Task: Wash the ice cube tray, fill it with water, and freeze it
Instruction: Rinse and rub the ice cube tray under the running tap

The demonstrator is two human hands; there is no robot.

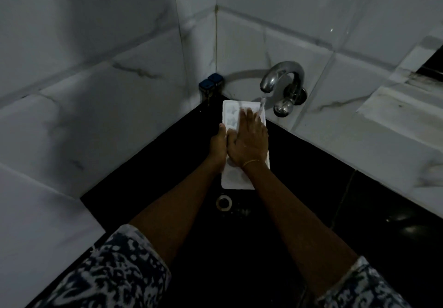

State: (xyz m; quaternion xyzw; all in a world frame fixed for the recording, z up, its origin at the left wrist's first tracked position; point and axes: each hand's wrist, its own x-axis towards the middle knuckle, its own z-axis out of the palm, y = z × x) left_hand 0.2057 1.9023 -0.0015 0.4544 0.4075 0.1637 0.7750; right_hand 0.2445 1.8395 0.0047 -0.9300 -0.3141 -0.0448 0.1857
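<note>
A white ice cube tray (230,113) is held lengthwise over a black sink, its far end under the tap. My left hand (218,145) grips the tray's left edge, thumb on top. My right hand (249,141) lies flat on the tray's upper face, fingers spread toward the water stream. A chrome tap (279,77) on the wall runs a thin stream of water (262,102) onto the tray's far right corner. Much of the tray's middle is hidden under my hands.
The black sink basin (148,187) has a round drain (224,202) just below the tray. Two dark blue-capped containers (211,86) stand in the far corner. White marbled tile walls enclose the sink on the left and right.
</note>
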